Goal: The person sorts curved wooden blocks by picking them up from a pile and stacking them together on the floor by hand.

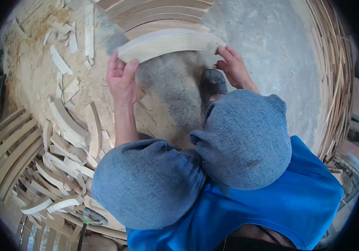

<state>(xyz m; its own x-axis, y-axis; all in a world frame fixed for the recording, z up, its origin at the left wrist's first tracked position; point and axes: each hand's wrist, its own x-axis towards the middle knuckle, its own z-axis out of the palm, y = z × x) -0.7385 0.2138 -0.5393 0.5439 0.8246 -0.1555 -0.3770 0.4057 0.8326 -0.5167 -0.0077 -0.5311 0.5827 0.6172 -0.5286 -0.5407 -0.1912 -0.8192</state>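
A pale curved wooden piece [171,43] spans the space between my two hands, its arch facing away from me. My left hand [122,77] grips its left end, thumb on the near side and fingers around the edge. At the right end, my right hand [233,62] pinches the tip between thumb and fingers. Just beyond lies a row of similar curved wooden pieces [158,14] on the floor, set side by side. The held piece overlaps the nearest of them in view; whether it touches cannot be made out.
Curved offcuts [68,125] and sawdust [28,58] litter the floor at left. Stacked curved slats [12,150] stand at far left. Long thin wooden strips [334,62] are bundled along the right. My knees [246,138] are bent close below, with a dark shoe [213,83] on the concrete floor [271,46].
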